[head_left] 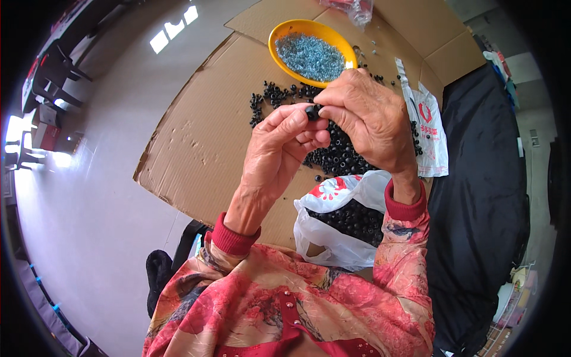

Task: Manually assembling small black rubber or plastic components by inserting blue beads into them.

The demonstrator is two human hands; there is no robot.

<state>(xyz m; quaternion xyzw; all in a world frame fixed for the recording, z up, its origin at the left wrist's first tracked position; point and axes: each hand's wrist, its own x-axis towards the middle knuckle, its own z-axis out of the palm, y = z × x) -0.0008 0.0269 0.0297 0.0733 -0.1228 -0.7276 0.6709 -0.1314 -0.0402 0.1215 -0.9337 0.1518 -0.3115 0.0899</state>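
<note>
Between the fingertips of my left hand (pixel 278 134) is a small round black bead-like piece (pixel 311 112) with a hole in its face. My right hand (pixel 372 116) meets it from the right, thumb and forefinger closed in a pinch against the piece; anything tiny between those fingertips is hidden. Under both hands spreads a pile of similar black pieces (pixel 344 153) on the cardboard (pixel 196 113). Just beyond the right hand sits a yellow dish (pixel 297 75) filled with small, clear bluish bits (pixel 309 56).
Close to my body, a white plastic bag (pixel 336 253) gapes, holding many more black pieces. A flattened white bag (pixel 436 131) lies at the right, beside a black cloth-covered surface (pixel 479 208). Clear plastic (pixel 360 13) rests at the far edge. Dark chairs (pixel 53 77) stand at far left.
</note>
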